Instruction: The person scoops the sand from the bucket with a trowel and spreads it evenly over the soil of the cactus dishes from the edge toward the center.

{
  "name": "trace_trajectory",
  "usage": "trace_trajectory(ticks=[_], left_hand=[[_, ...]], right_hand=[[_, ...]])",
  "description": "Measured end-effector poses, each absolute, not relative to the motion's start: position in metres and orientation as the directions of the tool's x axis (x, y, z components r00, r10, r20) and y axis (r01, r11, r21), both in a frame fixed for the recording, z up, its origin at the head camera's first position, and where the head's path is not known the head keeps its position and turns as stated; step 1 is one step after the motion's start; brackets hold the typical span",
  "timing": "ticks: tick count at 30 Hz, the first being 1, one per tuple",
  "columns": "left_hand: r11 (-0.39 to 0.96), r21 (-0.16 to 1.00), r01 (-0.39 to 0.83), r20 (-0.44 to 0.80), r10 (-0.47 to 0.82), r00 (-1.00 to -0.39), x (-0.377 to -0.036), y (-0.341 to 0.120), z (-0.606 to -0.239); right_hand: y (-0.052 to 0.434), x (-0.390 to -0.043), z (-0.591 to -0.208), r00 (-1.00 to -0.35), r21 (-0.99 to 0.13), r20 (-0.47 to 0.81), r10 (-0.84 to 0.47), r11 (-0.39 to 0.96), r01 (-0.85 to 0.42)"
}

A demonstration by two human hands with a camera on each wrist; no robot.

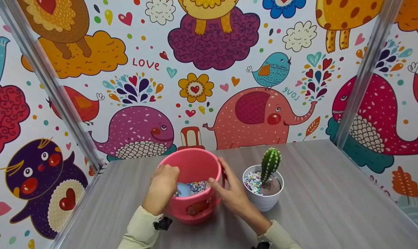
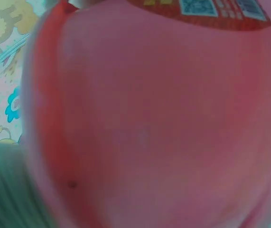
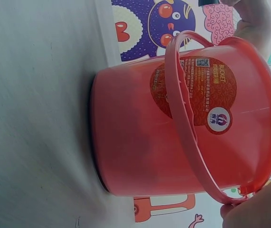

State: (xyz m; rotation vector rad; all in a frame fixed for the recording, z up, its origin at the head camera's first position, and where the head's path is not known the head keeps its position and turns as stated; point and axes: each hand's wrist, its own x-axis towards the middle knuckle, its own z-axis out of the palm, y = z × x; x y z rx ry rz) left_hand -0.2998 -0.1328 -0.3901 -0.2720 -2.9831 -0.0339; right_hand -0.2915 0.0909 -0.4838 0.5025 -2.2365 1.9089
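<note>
A pink bucket (image 1: 195, 207) stands on the table, with many small multicoloured beads (image 1: 199, 187) at its bottom. My left hand (image 1: 163, 185) reaches over its left rim with curled fingers and grips a light-blue scoop (image 1: 184, 189), whose handle is hidden by the hand. The scoop's visible part lies among the beads. My right hand (image 1: 231, 190) grips the bucket's right rim, its thumb at the near edge. In the right wrist view the bucket's handle (image 3: 185, 114) hangs against its labelled side. The left wrist view is filled by the bucket's pink wall (image 2: 149, 118).
Right of the bucket stands a white pot (image 1: 264, 202) holding a green cactus (image 1: 271, 162), with similar beads covering part of its top. The grey table (image 1: 319, 193) meets a cartoon-patterned wall (image 1: 226, 79) at the back. Metal posts (image 1: 354, 83) rise at both sides.
</note>
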Motion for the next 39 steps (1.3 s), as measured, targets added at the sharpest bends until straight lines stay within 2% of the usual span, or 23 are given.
trace_trajectory(ticks=[5,11,14,20,23,33,39], left_hand=[[0.985,-0.035,0.167,0.212,0.171,-0.962,-0.312,-0.131,-0.402],[0.953,0.027,0.301,0.25,0.285,-0.925,-0.317,-0.137,-0.409],[0.937,0.096,0.336,0.213,0.311,-0.926,-0.318,-0.14,-0.407],[0.893,0.274,0.356,0.058,0.354,-0.933,-0.322,-0.143,-0.404],[0.874,0.321,0.364,0.038,0.373,-0.927,-0.324,-0.144,-0.405],[0.815,0.358,0.456,0.185,0.417,-0.89,-0.321,-0.147,-0.409],[0.807,0.404,0.431,0.201,0.382,-0.902,-0.321,-0.148,-0.411]], right_hand=[[0.092,-0.292,-0.485,-0.931,-0.931,0.329,-0.157,0.114,-0.348],[0.092,-0.292,-0.485,-0.932,-0.928,0.329,-0.153,0.128,-0.349],[0.092,-0.293,-0.485,-0.931,-0.926,0.334,-0.146,0.13,-0.353],[0.092,-0.292,-0.485,-0.932,-0.928,0.328,-0.153,0.132,-0.348],[0.092,-0.292,-0.486,-0.932,-0.929,0.325,-0.161,0.129,-0.347],[0.091,-0.292,-0.485,-0.921,-0.923,0.346,-0.179,0.111,-0.368],[0.09,-0.291,-0.485,-0.925,-0.926,0.337,-0.177,0.112,-0.359]])
